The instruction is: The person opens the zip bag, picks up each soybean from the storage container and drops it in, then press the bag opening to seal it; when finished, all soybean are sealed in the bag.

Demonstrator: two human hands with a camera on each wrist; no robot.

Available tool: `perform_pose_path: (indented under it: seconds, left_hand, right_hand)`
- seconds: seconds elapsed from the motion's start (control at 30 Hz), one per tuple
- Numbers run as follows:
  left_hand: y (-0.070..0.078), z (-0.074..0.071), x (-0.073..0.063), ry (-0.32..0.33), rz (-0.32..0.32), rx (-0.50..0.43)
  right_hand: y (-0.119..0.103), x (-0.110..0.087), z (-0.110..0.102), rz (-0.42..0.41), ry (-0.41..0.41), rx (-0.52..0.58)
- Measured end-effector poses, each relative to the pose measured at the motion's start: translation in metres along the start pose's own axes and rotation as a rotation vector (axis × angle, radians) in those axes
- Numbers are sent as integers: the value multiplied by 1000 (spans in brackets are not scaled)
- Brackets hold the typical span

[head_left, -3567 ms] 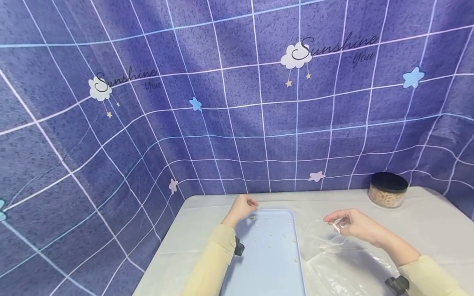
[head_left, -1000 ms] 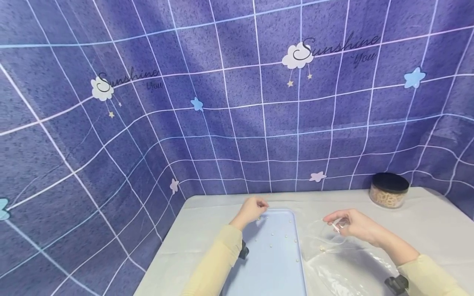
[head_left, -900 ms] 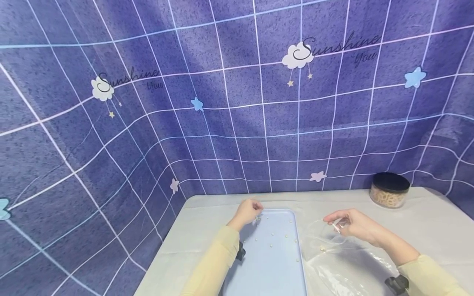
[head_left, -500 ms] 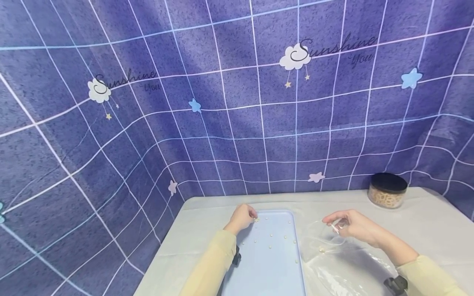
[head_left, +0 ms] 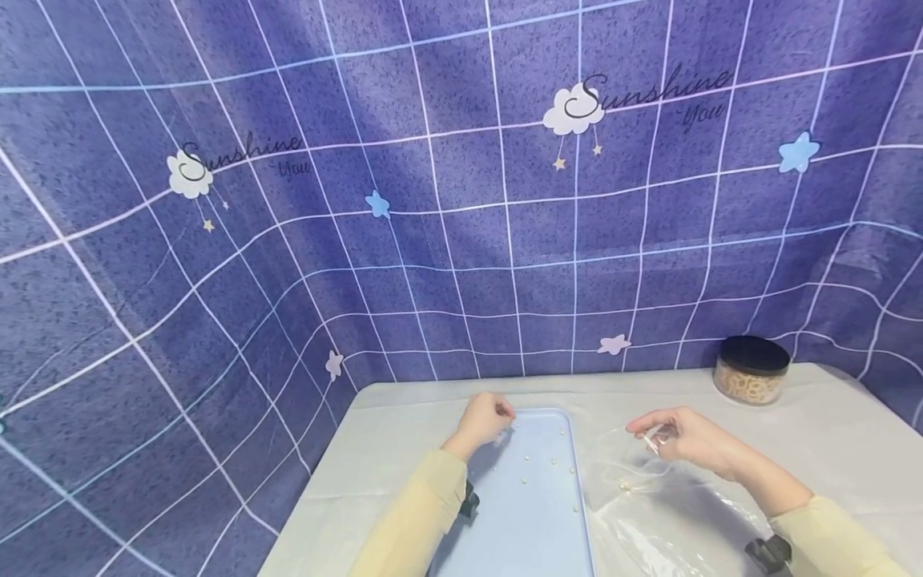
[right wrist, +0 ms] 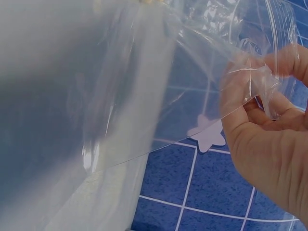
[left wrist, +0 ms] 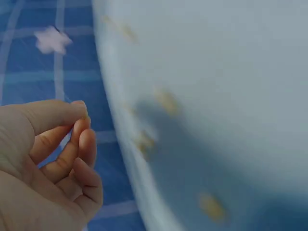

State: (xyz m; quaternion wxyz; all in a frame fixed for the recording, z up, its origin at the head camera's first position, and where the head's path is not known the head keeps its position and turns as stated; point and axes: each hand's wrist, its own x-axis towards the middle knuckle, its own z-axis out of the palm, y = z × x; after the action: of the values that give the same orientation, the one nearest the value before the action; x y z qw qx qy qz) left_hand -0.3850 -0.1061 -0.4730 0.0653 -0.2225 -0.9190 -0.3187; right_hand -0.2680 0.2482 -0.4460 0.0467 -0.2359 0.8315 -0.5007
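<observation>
My left hand [head_left: 485,420] is over the far left corner of a light blue tray [head_left: 521,533]. In the left wrist view its thumb and index finger pinch together, with a sliver of something small and yellowish at the tips; the fingers mostly hide it. Small pale yellow pieces [head_left: 526,458] lie scattered on the tray, blurred in the left wrist view. To the right of the tray, my right hand [head_left: 694,437] grips the top of a clear plastic zip bag [right wrist: 120,101] and holds its mouth apart. Some pale pieces [head_left: 625,486] sit inside the bag.
A clear jar [head_left: 752,377] with a black lid, filled with ring-shaped pieces, stands at the back right of the cloth-covered table [head_left: 404,401]. Behind and to the left hangs a blue-purple checked curtain [head_left: 461,240].
My left hand dipped to the pieces at the tray's far left corner half a second ago; it is now higher and slightly further right. My right hand has stayed put with the bag.
</observation>
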Motion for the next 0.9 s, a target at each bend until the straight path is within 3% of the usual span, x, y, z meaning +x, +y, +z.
perform_pose_path:
  seconds: [0.17, 0.27, 0.43, 0.57, 0.7, 0.8, 0.9]
  left_hand:
    - [64, 6, -1, -69, 157, -155]
    - [98, 11, -3, -128, 236, -184]
    - [132, 25, -7, -227, 308, -150]
    - [141, 40, -9, -267, 358, -102]
    - [140, 50, -9, -278, 379, -102]
    - [134, 46, -6, -230, 348, -144]
    - [120, 34, 0, -138, 298, -164]
  right_hand:
    - [-1, -1, -2, -10, -2, 14]
    - [0, -1, -2, -27, -4, 23]
    - [2, 0, 0, -33, -2, 42]
    - [3, 0, 3, -17, 15, 48]
    - [4, -2, 4, 8, 20, 52]
    - [3, -3, 4, 0, 15, 48]
    - [2, -2, 2, -16, 6, 47]
